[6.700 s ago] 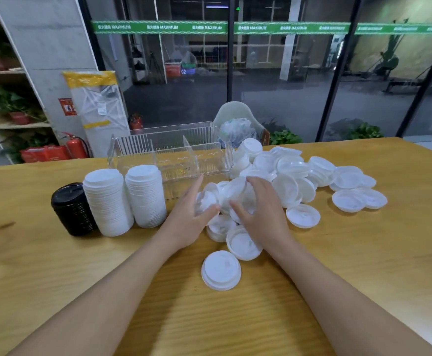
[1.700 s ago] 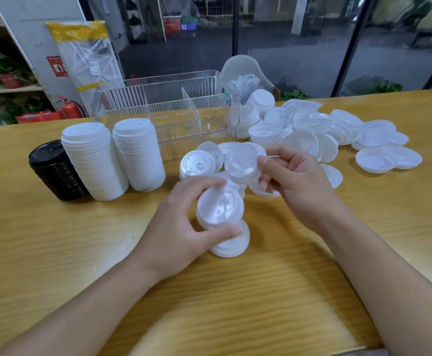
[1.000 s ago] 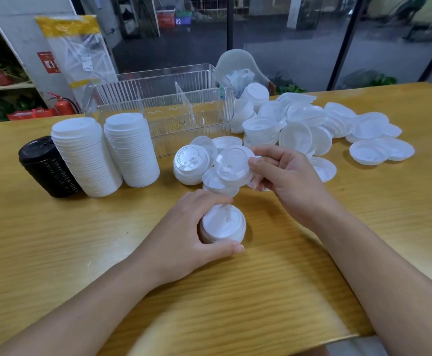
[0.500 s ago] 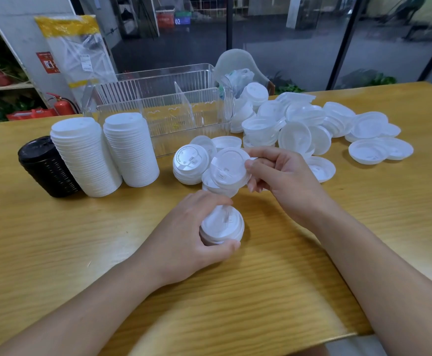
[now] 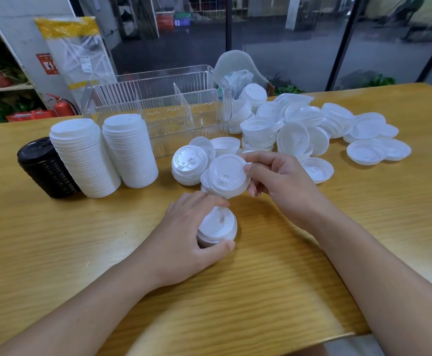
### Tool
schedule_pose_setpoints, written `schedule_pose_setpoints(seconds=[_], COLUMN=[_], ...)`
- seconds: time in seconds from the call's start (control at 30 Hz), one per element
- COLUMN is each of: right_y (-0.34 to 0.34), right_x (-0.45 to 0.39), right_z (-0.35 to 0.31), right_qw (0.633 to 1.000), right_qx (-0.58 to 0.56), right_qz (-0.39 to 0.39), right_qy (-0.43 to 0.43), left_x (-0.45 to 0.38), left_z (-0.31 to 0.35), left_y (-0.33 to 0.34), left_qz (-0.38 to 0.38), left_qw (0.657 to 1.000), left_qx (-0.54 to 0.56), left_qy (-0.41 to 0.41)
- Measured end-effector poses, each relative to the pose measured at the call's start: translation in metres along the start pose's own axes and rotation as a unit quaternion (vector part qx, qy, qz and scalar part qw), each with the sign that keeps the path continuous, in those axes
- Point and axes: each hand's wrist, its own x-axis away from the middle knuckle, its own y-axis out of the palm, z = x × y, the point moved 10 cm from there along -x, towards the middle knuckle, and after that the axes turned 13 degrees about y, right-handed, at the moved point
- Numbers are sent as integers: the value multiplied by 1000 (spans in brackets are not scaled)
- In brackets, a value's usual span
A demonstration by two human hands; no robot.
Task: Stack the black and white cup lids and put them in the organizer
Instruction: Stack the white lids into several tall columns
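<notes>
My left hand (image 5: 184,237) grips a short stack of white lids (image 5: 218,226) that rests on the wooden table (image 5: 55,253). Just above and behind it, my right hand (image 5: 279,183) pinches a single white lid (image 5: 227,178) by its rim, tilted toward me. Two tall stacks of white lids (image 5: 107,155) and one stack of black lids (image 5: 46,168) stand at the left. The clear plastic organizer (image 5: 163,109) with a divider sits behind them. Loose white lids (image 5: 312,127) lie scattered at the right.
A small stack of white lids with printed tops (image 5: 189,165) sits beside the organizer's front. A white chair back and a plastic bag (image 5: 236,78) stand behind the table. The table's near edge runs under my right forearm.
My right hand has brought the single lid a little lower and nearer to the short stack. My left hand stays on that stack, which was set down on the table about a second ago.
</notes>
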Motion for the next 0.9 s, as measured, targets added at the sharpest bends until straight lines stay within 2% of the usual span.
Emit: schedule_pose_setpoints(seconds=[0.1, 0.2, 0.3, 0.47, 0.57, 0.67, 0.8, 0.9], right_y=[0, 1, 10, 35, 32, 34, 39, 26], right_x=[0, 1, 2, 11, 13, 22, 28, 28], right_z=[0, -1, -3, -9, -13, -19, -26, -28], right_qw=[1000, 1000, 999, 995, 997, 985, 965, 958], right_qx=[5, 2, 6, 28, 62, 160, 238, 241], right_qz=[-1, -4, -31, -93, -44, 0, 34, 58], right_qy=[1, 3, 6, -2, -24, -66, -102, -147], left_x=[4, 6, 1, -7, -4, -2, -3, 1], left_z=[-9, -17, -11, 2, -1, -4, -5, -12], left_y=[-6, -24, -39, -43, -50, -60, -59, -44], left_qz=[28, 116, 180, 175, 216, 255, 242, 168], left_qw=[998, 986, 974, 977, 971, 965, 970, 982], left_qx=[37, 90, 130, 120, 106, 63, 14, 78], left_qy=[-39, -80, -37, 14, 6, 2, -2, -26])
